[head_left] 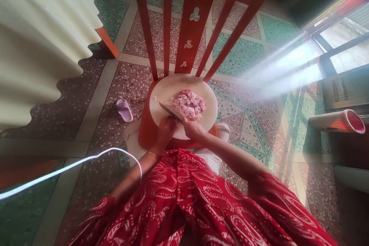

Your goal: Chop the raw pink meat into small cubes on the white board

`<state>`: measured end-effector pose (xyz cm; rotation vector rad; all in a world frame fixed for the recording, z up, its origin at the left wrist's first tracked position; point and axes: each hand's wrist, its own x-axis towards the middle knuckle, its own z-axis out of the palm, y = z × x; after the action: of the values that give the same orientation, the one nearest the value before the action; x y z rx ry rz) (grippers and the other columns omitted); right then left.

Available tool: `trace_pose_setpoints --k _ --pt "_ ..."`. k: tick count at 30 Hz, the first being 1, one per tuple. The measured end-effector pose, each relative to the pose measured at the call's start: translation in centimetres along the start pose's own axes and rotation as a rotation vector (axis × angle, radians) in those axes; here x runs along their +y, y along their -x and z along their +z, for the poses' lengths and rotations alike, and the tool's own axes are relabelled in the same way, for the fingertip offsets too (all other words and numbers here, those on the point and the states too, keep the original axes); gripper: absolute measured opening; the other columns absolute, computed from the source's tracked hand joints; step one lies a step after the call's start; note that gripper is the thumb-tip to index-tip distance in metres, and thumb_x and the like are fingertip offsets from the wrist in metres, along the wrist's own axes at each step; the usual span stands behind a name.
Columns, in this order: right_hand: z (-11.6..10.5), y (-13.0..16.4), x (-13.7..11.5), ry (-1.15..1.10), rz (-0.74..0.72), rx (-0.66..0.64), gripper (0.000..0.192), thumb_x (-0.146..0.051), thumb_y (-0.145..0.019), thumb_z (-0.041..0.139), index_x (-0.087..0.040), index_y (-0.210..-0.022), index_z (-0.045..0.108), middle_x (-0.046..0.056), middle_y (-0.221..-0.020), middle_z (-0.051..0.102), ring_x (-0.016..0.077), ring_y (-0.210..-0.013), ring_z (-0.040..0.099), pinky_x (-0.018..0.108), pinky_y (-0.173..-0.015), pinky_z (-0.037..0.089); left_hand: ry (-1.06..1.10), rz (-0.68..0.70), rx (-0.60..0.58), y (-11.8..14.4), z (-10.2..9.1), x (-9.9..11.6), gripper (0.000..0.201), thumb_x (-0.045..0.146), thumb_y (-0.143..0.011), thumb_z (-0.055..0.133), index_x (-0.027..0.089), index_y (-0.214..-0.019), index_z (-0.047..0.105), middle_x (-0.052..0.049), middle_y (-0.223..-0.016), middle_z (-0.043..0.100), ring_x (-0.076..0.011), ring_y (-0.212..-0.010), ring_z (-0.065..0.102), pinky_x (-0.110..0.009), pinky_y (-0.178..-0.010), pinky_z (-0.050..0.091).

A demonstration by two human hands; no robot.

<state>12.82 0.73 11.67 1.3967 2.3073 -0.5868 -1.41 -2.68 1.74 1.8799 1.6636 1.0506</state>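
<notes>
Meat pieces (189, 105) heaped on round board (170, 90), chair seat | your left hand (166, 130) wrapped around knife (170, 112) handle | right hand (192, 127) fingers curled at heap's near edge | likely soft, slippery: pin pieces from above.

Sunlight streams from a window (343, 42) at far right across a terrazzo floor (245, 50); a red chair (198, 15) stands centre.

You're at home here: patterned terrazzo floor (248, 57), a red wooden chair (190, 19) serving as your worktop, a slipper (124, 109) lying nearby, sunlight streaming through the window (343, 42).
</notes>
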Motion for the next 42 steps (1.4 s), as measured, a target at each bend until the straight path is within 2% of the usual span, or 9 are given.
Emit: trace_pose_setpoints --k 4,10,12,17,20,26,33,37,42 --pt "-0.6 -2.8 -1.5 0.009 -0.013 0.021 0.030 -0.014 -0.090 0.033 -0.013 -0.119 0.038 0.014 -0.091 0.067 0.0241 -0.083 0.066 0.032 -0.068 0.049 -0.042 -0.008 0.030 -0.3 0.1 0.2 0.012 0.019 -0.084 0.050 0.019 -0.090 0.060 -0.007 -0.093 0.060 -0.0215 -0.093 0.052 -0.035 -0.085 0.046" --pt "1.5 2.5 1.7 0.073 0.068 -0.101 0.038 -0.013 -0.089 0.036 -0.014 -0.127 0.032 0.012 -0.083 0.067 0.0222 -0.075 0.067 0.029 -0.063 0.049 -0.001 0.001 0.062 0.2 0.4 0.2 0.011 0.018 -0.083 0.050 0.019 -0.088 0.060 -0.007 -0.097 0.060 -0.0214 -0.094 0.052 -0.035 -0.084 0.045" --pt "1.6 2.9 1.9 0.084 0.092 -0.127 0.038 -0.012 -0.088 0.037 -0.013 -0.126 0.033 0.011 -0.081 0.067 0.0225 -0.075 0.067 0.029 -0.063 0.049 0.010 0.025 0.067 0.2 0.7 -0.2 0.012 0.018 -0.082 0.050 0.019 -0.089 0.060 -0.007 -0.099 0.060 -0.0214 -0.094 0.052 -0.035 -0.084 0.045" --pt "-0.2 -1.9 -1.5 0.030 0.010 0.028 0.031 -0.014 -0.089 0.033 -0.013 -0.121 0.037 0.015 -0.093 0.066 0.0227 -0.084 0.066 0.030 -0.067 0.050 -0.030 0.034 0.066 -0.2 1.1 -0.7 0.014 0.017 -0.082 0.051 0.018 -0.091 0.061 -0.008 -0.093 0.060 -0.0226 -0.092 0.054 -0.037 -0.082 0.046" --pt "-0.8 -2.8 -1.9 0.022 -0.037 0.056 0.034 -0.013 -0.089 0.035 -0.012 -0.122 0.038 0.014 -0.094 0.066 0.0228 -0.086 0.065 0.031 -0.071 0.049 -0.007 0.059 0.055 -0.1 0.9 -0.7 0.015 0.017 -0.084 0.048 0.018 -0.091 0.060 -0.007 -0.092 0.060 -0.0213 -0.090 0.055 -0.036 -0.080 0.047" --pt "0.2 2.1 2.6 0.062 0.067 0.039 0.052 -0.010 -0.086 0.034 -0.011 -0.137 0.028 0.018 -0.102 0.063 0.0235 -0.087 0.064 0.032 -0.071 0.048 -0.008 0.103 0.139 0.8 0.7 -1.0 0.018 0.022 -0.085 0.048 0.019 -0.098 0.060 -0.008 -0.102 0.057 -0.0209 -0.100 0.053 -0.037 -0.090 0.044" --pt "0.0 4.7 1.4 0.044 0.045 -0.029 0.052 -0.014 -0.088 0.035 -0.016 -0.139 0.026 0.013 -0.091 0.066 0.0221 -0.075 0.065 0.030 -0.065 0.048 0.006 0.040 0.110 0.3 0.6 -0.1 0.013 0.021 -0.085 0.050 0.021 -0.088 0.062 -0.006 -0.096 0.061 -0.0214 -0.096 0.053 -0.037 -0.087 0.046" --pt "0.2 2.9 0.8 0.012 0.044 -0.044 0.051 -0.016 -0.088 0.038 -0.014 -0.138 0.026 0.013 -0.089 0.067 0.0228 -0.081 0.066 0.031 -0.071 0.048 0.027 0.026 0.111 0.1 0.5 0.0 0.013 0.020 -0.085 0.050 0.021 -0.083 0.063 -0.005 -0.093 0.061 -0.0203 -0.093 0.054 -0.036 -0.086 0.046" --pt "-0.8 -2.7 -1.4 -0.006 0.000 -0.014 0.033 -0.015 -0.089 0.034 -0.012 -0.122 0.037 0.015 -0.095 0.066 0.0233 -0.087 0.065 0.030 -0.071 0.049 0.085 0.019 0.114 -0.6 0.3 0.5 0.009 0.021 -0.083 0.051 0.021 -0.083 0.061 -0.005 -0.088 0.062 -0.0199 -0.089 0.056 -0.037 -0.085 0.047"
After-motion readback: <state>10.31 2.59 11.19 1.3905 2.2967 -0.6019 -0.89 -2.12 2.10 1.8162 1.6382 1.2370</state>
